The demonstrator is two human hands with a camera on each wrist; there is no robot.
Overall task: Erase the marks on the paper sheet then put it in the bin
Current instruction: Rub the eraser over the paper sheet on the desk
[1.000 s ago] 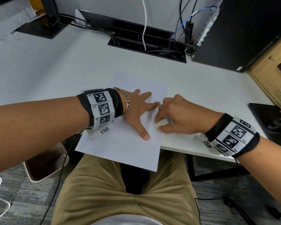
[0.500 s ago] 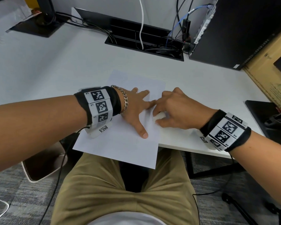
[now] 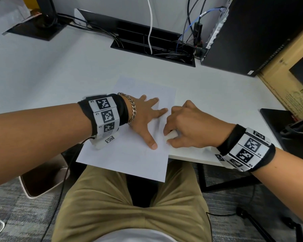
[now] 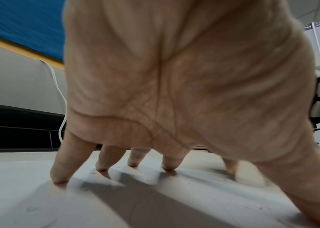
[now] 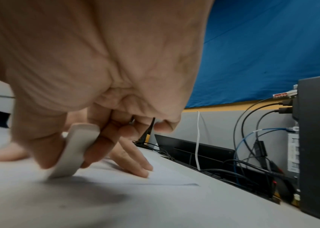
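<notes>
A white paper sheet [image 3: 128, 158] lies on the white desk [image 3: 59, 72], its near end hanging over the desk's front edge above my lap. My left hand [image 3: 147, 119] lies flat on the sheet with fingers spread, pressing it down; the left wrist view shows the fingertips [image 4: 59, 177] on the paper [image 4: 38, 200]. My right hand [image 3: 184, 126] sits at the sheet's right edge and pinches a white eraser [image 3: 171, 136] between thumb and fingers. In the right wrist view the eraser [image 5: 73, 151] touches the paper [image 5: 164, 175] with its lower end. No bin is in view.
A black computer tower [image 3: 255, 32] stands at the back right beside a cable tray [image 3: 152, 48] full of wires. A cardboard box [image 3: 290, 81] and a dark object [image 3: 290, 126] sit to the right. A monitor base [image 3: 37, 30] is at the back left.
The right hand with the eraser has shifted a little along the sheet's right edge. The left hand stays flat on the paper.
</notes>
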